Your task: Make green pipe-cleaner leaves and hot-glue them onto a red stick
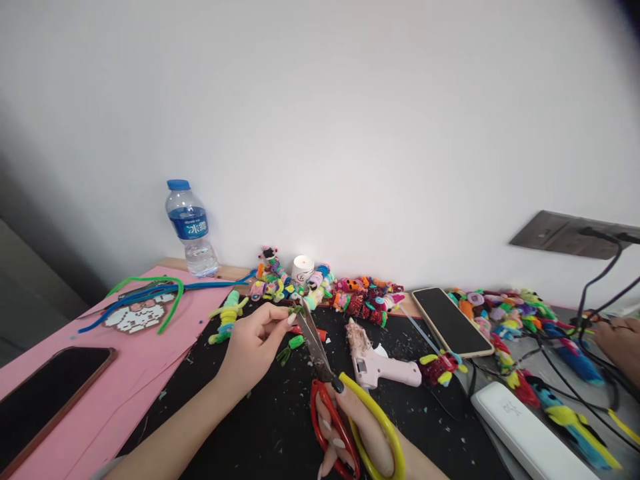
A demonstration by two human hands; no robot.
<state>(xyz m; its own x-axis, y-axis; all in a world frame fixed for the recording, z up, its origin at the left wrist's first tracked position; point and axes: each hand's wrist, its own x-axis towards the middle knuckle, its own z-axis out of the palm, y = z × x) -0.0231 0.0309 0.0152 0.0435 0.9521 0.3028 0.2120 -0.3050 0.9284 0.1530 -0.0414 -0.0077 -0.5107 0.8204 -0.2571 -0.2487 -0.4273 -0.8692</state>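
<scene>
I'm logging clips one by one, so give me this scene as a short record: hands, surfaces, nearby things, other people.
Left side: left hand pinching a small green piece
Right side: right hand holding scissors with red and yellow handles
Blades: next to the green piece; contact unclear
Surfaces: black mat, pink paper
Tool on mat: pink glue gun, lying down
At the wall: water bottle, upright
Other person: a hand at the right edge
</scene>
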